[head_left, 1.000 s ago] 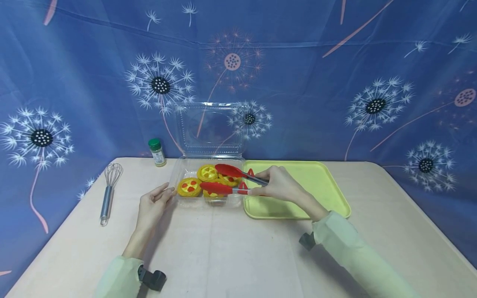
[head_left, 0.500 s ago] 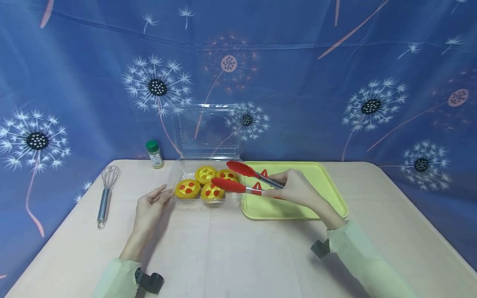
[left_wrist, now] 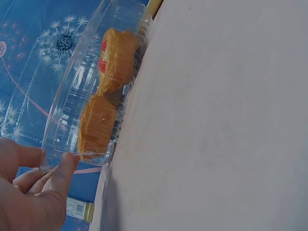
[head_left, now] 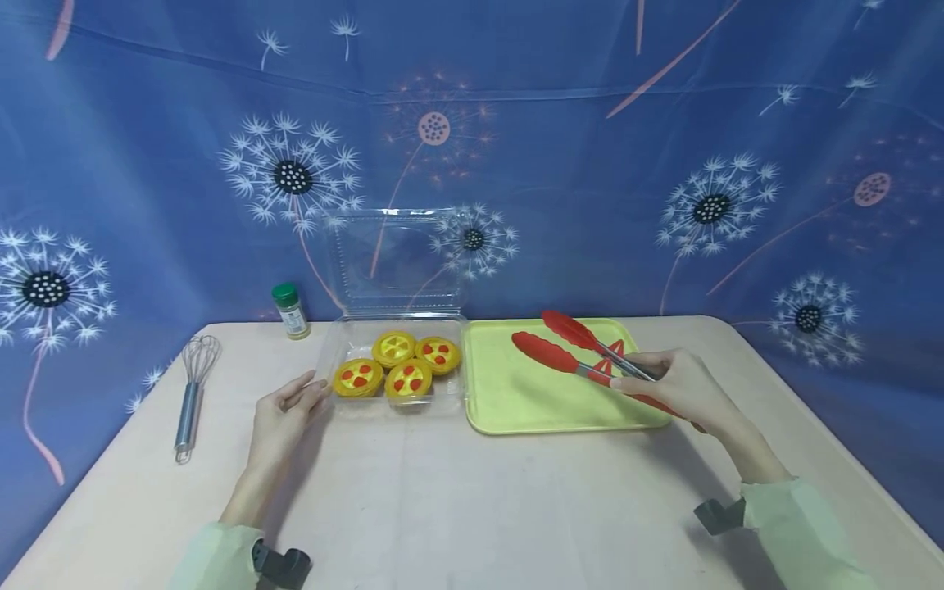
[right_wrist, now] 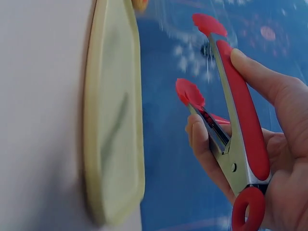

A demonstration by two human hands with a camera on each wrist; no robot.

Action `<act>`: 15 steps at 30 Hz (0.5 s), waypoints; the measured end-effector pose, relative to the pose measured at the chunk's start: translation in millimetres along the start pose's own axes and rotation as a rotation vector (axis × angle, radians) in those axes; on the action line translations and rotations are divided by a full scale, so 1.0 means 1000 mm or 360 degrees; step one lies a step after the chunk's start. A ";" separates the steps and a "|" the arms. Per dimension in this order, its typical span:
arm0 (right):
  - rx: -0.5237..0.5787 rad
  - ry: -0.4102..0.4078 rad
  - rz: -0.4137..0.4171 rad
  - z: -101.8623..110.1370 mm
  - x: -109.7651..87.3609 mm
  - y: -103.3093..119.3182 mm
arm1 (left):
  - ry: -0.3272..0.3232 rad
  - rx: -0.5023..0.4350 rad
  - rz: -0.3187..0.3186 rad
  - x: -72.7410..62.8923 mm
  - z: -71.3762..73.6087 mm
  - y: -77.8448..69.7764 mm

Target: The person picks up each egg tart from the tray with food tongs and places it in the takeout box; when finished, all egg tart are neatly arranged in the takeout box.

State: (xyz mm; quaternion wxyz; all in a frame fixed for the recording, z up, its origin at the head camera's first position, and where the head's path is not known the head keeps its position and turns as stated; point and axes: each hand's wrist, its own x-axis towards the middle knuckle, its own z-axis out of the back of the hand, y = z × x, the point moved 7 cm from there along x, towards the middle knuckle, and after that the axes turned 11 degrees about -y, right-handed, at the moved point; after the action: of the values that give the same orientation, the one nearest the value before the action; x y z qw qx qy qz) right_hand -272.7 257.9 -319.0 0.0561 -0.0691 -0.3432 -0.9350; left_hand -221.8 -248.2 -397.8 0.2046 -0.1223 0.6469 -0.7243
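My left hand (head_left: 276, 422) pinches the left edge of a clear plastic clamshell container (head_left: 450, 393). In the left wrist view, thumb and fingertips (left_wrist: 67, 166) close on a corner of its rim. Several toy egg tarts (head_left: 408, 379) with yellow filling and golden crusts lie inside, most topped with red pieces. The container's lid (head_left: 398, 262) stands raised at the back. Over a yellow tray (head_left: 509, 410), my right hand (head_left: 686, 389) grips a pair of red-tipped metal tongs (right_wrist: 243, 106). The tongs' two arms are spread, with nothing between their tips.
A whisk (head_left: 189, 410) with a metal handle lies at the left of the table (head_left: 472, 500). Behind it, near the back edge, stands a small green-capped seasoning jar (head_left: 291, 311). A blue dandelion-print cloth (head_left: 590, 180) hangs behind the table.
My right hand has carried the spread tongs rightward from above the tarts to over the yellow tray. The left hand stays at the container's edge. The whole head view has shifted slightly.
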 end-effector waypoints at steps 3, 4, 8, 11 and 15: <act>-0.0024 -0.0011 -0.0134 0.015 -0.007 -0.026 | -0.0009 -0.0027 -0.0004 -0.001 0.001 0.000; -0.0038 -0.0011 -0.0177 0.019 -0.009 -0.035 | -0.0012 -0.0032 -0.0008 -0.001 0.002 0.000; -0.0118 -0.0068 -0.0270 0.038 -0.017 -0.066 | -0.0019 -0.0043 -0.0019 -0.001 0.001 -0.001; -0.0198 -0.0104 -0.0329 0.050 -0.023 -0.089 | -0.0014 -0.0027 -0.0015 -0.001 0.000 -0.001; -0.0277 -0.0115 -0.0448 0.063 -0.031 -0.116 | -0.0010 -0.0019 -0.0002 -0.001 0.001 0.001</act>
State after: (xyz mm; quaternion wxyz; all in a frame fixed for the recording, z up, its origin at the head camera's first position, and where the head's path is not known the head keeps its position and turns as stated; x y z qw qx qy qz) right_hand -254.5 389.0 -350.0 -0.0939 -0.0585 -0.2691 -0.9567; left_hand -220.6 -248.8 -398.2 0.2054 -0.1262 0.6505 -0.7202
